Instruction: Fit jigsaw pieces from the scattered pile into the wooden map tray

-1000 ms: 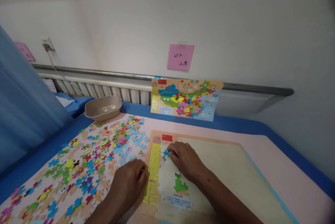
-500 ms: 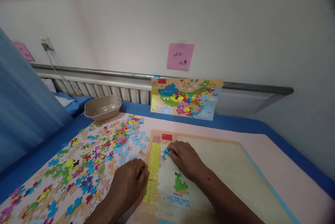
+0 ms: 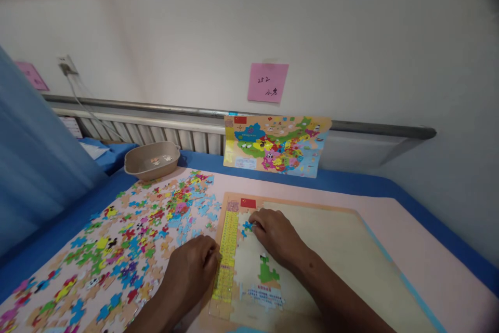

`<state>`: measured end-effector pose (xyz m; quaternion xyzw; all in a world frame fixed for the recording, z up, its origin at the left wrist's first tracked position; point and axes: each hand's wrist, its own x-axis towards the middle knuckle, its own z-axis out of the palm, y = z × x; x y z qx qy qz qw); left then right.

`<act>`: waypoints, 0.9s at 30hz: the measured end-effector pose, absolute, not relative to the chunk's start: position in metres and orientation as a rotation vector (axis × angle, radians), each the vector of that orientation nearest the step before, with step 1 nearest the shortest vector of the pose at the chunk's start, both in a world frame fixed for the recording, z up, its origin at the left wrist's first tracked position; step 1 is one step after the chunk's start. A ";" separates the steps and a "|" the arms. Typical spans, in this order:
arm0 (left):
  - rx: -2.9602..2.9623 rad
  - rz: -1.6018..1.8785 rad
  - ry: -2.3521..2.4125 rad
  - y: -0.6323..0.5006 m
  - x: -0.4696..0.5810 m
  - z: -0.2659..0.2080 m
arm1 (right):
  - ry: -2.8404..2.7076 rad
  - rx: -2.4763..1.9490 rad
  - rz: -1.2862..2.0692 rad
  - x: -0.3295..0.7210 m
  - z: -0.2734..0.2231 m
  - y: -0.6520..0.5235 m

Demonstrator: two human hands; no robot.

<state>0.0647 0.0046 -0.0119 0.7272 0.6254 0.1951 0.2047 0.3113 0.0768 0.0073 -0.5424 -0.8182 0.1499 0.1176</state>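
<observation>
My right hand is over the puzzle board, its thumb and forefinger pinched on a small blue puzzle piece near the upper left of the frame. My left hand is curled closed at the board's left edge, beside the yellow printed strip; what its fingers hold, if anything, is hidden. Below my right hand lie a joined green section and a pale text panel. A red flag section sits at the board's top left.
Loose puzzle pieces cover the left of the pink table surface. A beige basin with a few pieces stands behind them. The printed map leans upright against the rail at the back. A blue curtain hangs at left.
Both hands keep nearly the same place and pose. The whole view has shifted very slightly.
</observation>
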 end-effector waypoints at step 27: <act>2.054 0.535 1.766 0.004 0.064 -0.015 | -2.388 -1.577 0.410 0.313 0.008 0.075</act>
